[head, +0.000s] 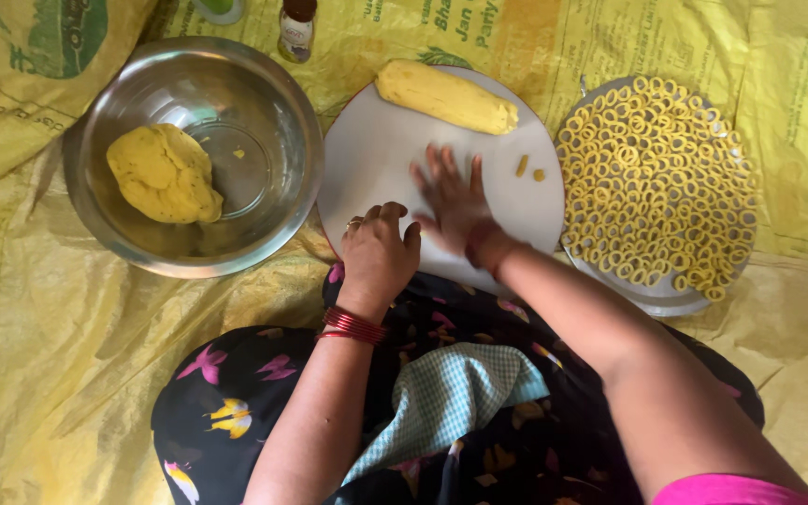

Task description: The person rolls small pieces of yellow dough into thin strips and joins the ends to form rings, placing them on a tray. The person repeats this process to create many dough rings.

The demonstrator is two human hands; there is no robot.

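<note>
While the left hand (378,254) is curled at the board's (367,159) near edge, holding nothing visible, the right hand (455,201) is pressed flat, fingers spread, with the dough log (446,96) lying crosswise beyond it.

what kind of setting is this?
Likely a home floor set up for snack making: a yellow printed sheet spread as a mat, a steel bowl of yellow dough, and a plate of dough rings.
</note>
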